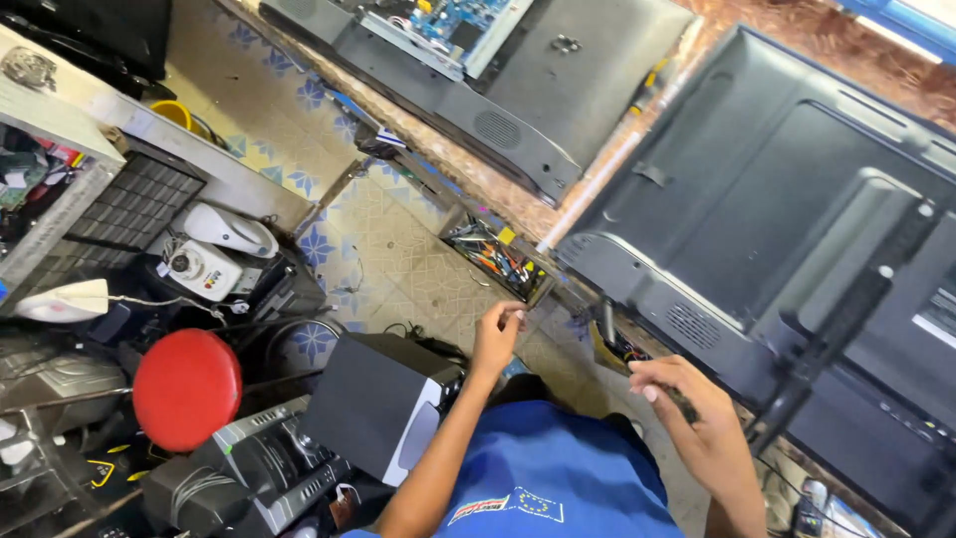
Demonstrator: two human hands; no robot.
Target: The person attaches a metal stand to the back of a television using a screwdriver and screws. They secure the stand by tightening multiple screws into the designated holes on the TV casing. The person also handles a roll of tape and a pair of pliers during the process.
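Left hand (497, 334) reaches toward tool tray (495, 259) (fingers pinched); right hand (692, 413) curled.

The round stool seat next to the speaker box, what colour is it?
Red. The round stool seat shows plainly in the head view, left of the dark speaker box.

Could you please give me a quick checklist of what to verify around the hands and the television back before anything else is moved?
1. Left hand has a firm grip on something: cannot tell; its fingers are pinched together, but any small part is too tiny to see.
2. Right hand holds its tool securely: ok; the fingers wrap a dark handle.
3. Television back cover lies flat on the workbench: ok.
4. Tray of small tools sits near the left hand: ok.
5. Floor beside the person is free of clutter: not ok; a speaker box and red stool crowd it.
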